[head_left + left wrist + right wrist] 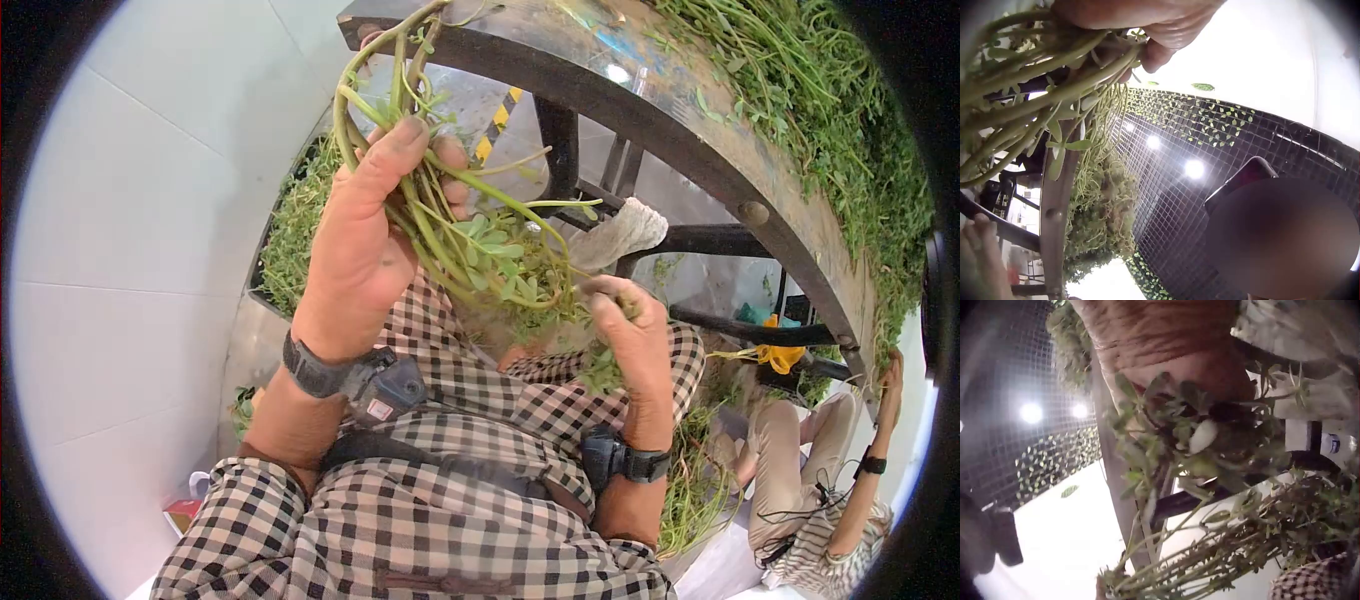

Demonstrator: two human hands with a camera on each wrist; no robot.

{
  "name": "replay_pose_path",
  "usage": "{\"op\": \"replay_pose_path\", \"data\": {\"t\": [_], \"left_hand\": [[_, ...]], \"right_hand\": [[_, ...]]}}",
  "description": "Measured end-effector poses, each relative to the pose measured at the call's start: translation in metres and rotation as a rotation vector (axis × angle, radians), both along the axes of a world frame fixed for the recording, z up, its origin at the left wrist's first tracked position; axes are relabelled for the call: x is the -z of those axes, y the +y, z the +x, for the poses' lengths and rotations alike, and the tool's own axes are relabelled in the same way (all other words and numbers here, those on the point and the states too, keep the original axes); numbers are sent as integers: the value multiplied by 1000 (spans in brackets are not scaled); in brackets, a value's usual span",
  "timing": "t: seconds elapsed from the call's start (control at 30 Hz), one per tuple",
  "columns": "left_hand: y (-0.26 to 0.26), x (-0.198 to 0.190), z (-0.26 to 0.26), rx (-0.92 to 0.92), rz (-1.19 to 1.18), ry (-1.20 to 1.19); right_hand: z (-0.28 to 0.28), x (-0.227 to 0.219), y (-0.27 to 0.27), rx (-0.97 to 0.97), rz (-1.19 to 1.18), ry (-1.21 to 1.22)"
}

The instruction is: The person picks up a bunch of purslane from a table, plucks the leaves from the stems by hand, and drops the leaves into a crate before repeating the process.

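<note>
My left hand (365, 230) grips a bundle of long green stems (435, 235) with small leaves, thumb across them, held up above the lap. The stems arc down and right toward my right hand (632, 325), whose curled fingers pinch leafy sprigs at the bundle's lower end. In the left wrist view thick stems (1029, 94) run leftward from under the left hand (1141, 15). The right wrist view has the right hand (1172, 356) over a leafy tuft (1179, 437), its fingertips hidden; more stems (1210, 562) spread below.
A curved table (690, 130) carries a heap of greens (830, 130) along its far side. A crate of greens (300, 230) stands at left, and loose stems (695, 480) lie at lower right. A whitish cloth (630, 230) is on the frame below the table. Another person (835, 500) sits at right.
</note>
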State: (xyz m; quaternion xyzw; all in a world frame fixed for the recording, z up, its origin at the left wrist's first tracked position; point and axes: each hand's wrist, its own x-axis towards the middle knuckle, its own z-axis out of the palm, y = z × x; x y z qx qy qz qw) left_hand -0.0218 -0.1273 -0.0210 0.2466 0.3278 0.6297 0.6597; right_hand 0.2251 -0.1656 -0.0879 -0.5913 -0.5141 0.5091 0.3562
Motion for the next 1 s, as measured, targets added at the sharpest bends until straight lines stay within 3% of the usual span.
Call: {"op": "replay_pose_path", "data": {"t": [0.07, 0.17, 0.27, 0.37, 0.5, 0.63, 0.7, 0.83, 0.9, 0.93, 1.0], "left_hand": [[0, -1, 1, 4, -6, -30], [-3, -4, 4, 16, -21, -7], [-2, 0, 3, -3, -41, 14], [-1, 3, 2, -3, -33, 43], [-7, 0, 13, -2, -5, 149], [-9, 0, 15, -10, 21, 171], [-6, 0, 4, -51, 57, 47], [4, 2, -12, -68, 33, 15], [4, 7, -8, -96, -9, 45], [4, 8, -6, -87, -14, 68], [1, 6, 1, -102, -9, 150]], "right_hand": [[-8, 6, 3, -74, 146, -148], [-13, 10, 6, -164, 173, -238], [-10, 16, 6, -79, 219, -171], [1, 4, 6, 213, -84, 241], [9, 6, 11, 414, -93, 512], [6, 9, 19, 744, -168, 748], [45, 45, 15, 606, -111, 955], [65, 38, 8, 628, -12, 1139], [77, 42, 8, 457, 60, 1301], [72, 34, 7, 550, 62, 1223], [76, 31, 4, 512, 71, 1236]]}}
